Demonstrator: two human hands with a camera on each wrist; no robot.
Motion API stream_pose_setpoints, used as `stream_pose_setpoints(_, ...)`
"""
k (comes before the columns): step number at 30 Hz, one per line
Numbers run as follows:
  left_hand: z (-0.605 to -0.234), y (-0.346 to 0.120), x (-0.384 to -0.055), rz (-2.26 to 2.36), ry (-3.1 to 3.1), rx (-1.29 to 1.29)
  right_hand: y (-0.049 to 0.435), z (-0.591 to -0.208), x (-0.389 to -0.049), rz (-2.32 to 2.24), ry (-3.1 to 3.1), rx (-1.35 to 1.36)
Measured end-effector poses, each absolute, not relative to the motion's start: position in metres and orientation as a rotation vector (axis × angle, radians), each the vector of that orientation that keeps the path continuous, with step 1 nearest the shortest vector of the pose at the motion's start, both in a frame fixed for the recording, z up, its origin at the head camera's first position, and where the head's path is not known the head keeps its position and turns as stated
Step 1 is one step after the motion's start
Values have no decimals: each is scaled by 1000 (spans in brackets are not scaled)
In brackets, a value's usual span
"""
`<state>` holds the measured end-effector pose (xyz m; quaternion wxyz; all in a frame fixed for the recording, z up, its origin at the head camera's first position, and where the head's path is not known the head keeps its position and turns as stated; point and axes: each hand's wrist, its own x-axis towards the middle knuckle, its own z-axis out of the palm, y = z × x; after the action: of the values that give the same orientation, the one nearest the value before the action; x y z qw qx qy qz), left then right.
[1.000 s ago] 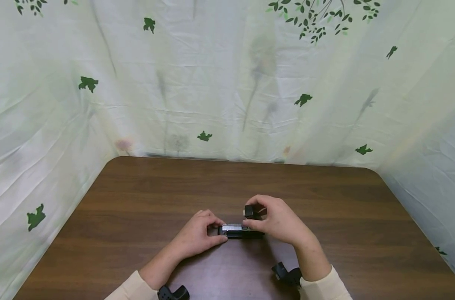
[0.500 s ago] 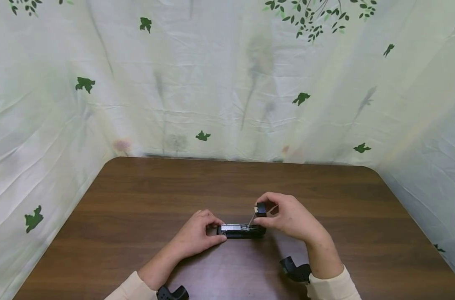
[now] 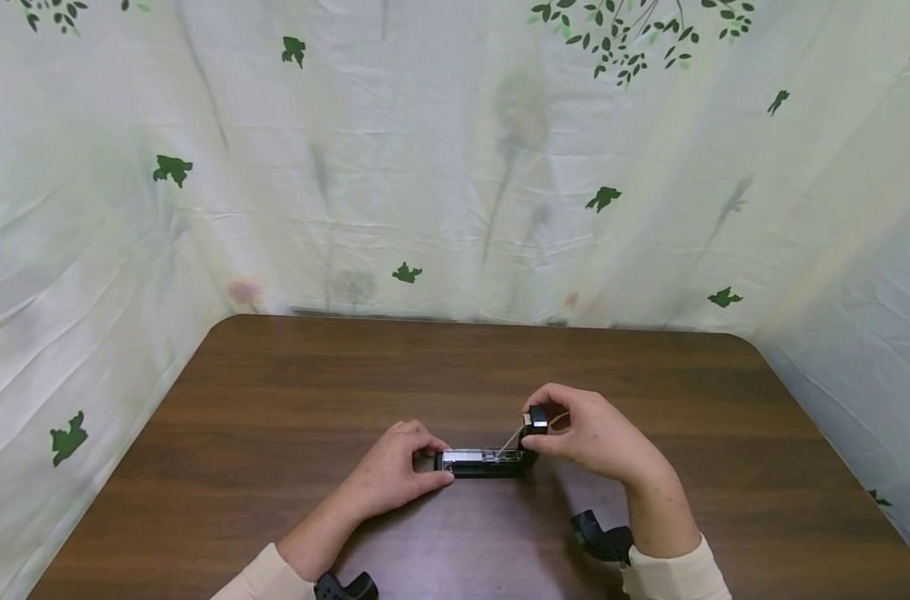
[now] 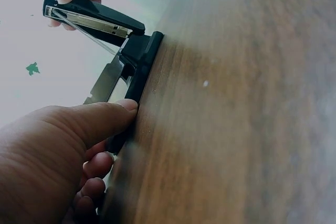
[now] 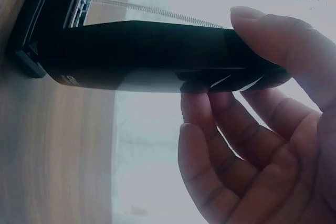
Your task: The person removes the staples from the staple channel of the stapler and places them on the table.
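Observation:
A black stapler [image 3: 485, 469] lies on the table with its top arm [image 5: 147, 56] swung up from the base, steeply raised at the right end. My left hand [image 3: 391, 471] grips the base's left end between thumb and fingers. The raised arm's free end is pinched by my right hand [image 3: 586, 433], thumb on one side and fingers on the other. A thin coil spring [image 5: 157, 11] stretches from the arm's tip down to the metal staple channel [image 4: 105, 81] on the base. Whether staples lie in the channel I cannot tell.
The brown wooden table [image 3: 335, 375] extends around both hands. Behind it and at its sides hangs a pale curtain [image 3: 455, 167] with green leaf and bird prints. Black wrist devices [image 3: 603, 537] sit by both cream sleeves.
My right hand has moved right, swinging the stapler's top arm further up and back from the base. The spring has come into sight, stretched out. My left hand stays in place.

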<state>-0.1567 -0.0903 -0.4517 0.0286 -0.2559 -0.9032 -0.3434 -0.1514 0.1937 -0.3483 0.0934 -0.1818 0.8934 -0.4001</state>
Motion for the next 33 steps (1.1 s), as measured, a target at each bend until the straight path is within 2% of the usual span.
stream_pose_setpoints(13,-448,-90,-157,-1058,-2830,-766,214,-342,-150,-1116,2680,-527)
stream_pose_setpoints(22,-448,-90,-156,-1052,-2842,-758,234,-345,-147,-926,2748,-334)
stream_pose_setpoints(33,-448,-89,-157,-1057,-2846,-759,237,-347,-149,-856,2718,-251)
